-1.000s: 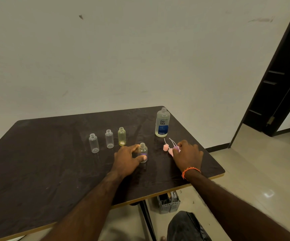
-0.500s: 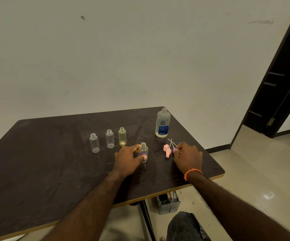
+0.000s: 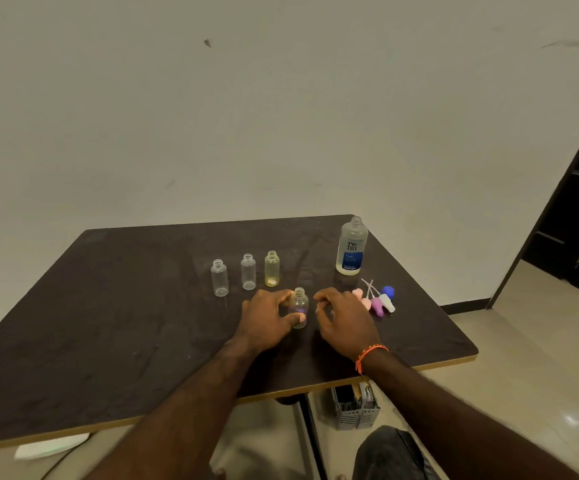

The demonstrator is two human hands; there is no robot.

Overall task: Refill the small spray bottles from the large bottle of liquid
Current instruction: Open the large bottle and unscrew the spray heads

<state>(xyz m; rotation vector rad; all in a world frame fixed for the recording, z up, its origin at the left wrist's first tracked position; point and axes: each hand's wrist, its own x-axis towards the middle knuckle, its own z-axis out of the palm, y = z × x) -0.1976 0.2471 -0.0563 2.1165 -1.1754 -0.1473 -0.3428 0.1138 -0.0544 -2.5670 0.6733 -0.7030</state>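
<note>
I see my left hand (image 3: 267, 317) gripping a small uncapped purple-tinted spray bottle (image 3: 299, 307) upright on the dark counter (image 3: 108, 323), fingers and thumb curled round it. My right hand (image 3: 345, 320) hovers just right of that bottle; whether its curled fingers pinch anything, I cannot tell. Behind the bottle stand two clear bottles (image 3: 220, 277) and a yellow one (image 3: 272, 268). The large open bottle (image 3: 351, 246) stands farther right behind it, with spray caps (image 3: 378, 301) lying right.
</note>
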